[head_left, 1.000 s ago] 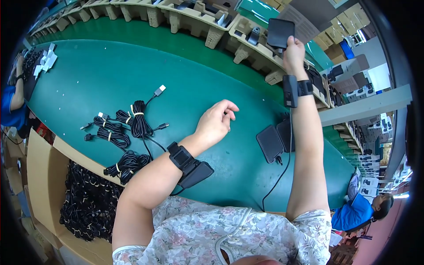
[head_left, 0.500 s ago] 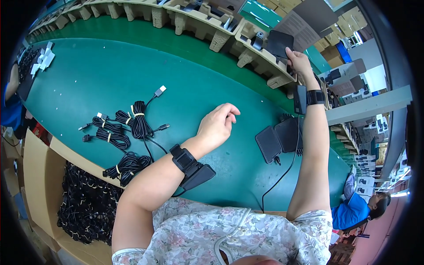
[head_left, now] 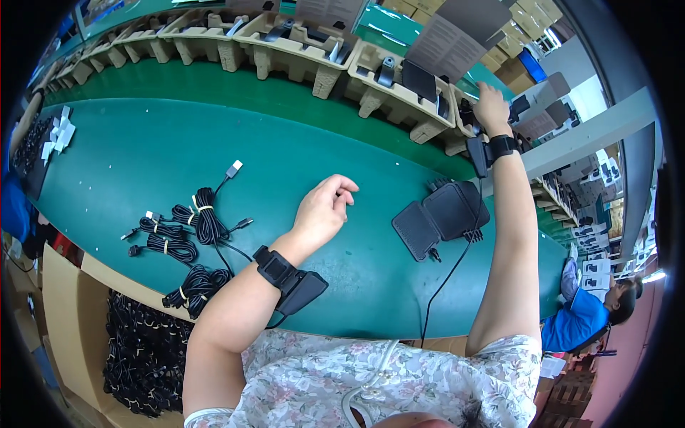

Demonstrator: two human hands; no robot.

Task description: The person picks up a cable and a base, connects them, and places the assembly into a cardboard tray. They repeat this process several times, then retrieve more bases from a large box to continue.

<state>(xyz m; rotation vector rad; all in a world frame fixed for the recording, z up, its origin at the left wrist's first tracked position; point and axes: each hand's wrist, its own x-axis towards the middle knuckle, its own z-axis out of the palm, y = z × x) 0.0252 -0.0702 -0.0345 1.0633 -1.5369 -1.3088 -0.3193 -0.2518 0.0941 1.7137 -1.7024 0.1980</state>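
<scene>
My left hand [head_left: 322, 212] hovers over the green table with loosely bent fingers and nothing in it. To its left lie several bundles of black USB cable [head_left: 205, 217] tied with pale bands. My right hand [head_left: 492, 110] reaches to the far right, beside the row of moulded pulp trays, its fingers apart and no held thing visible. A flat black piece [head_left: 419, 80] sits in the tray [head_left: 382, 96] just left of it. On the table below that hand rest black padded cases [head_left: 442, 214] with small dark parts beside them. Both wrists wear black straps with dark boxes.
More pulp trays [head_left: 282, 53] line the table's far edge. An open carton [head_left: 78, 321] full of black cables stands at the lower left. A co-worker in blue [head_left: 581, 321] sits at the right; another person's arm shows at far left. A pale metal bar [head_left: 578, 132] crosses at right.
My right hand has let go of the flat black piece, which now sits in the tray, and has moved right of it. The whole view has shifted a little; my left hand stays bent over the table.
</scene>
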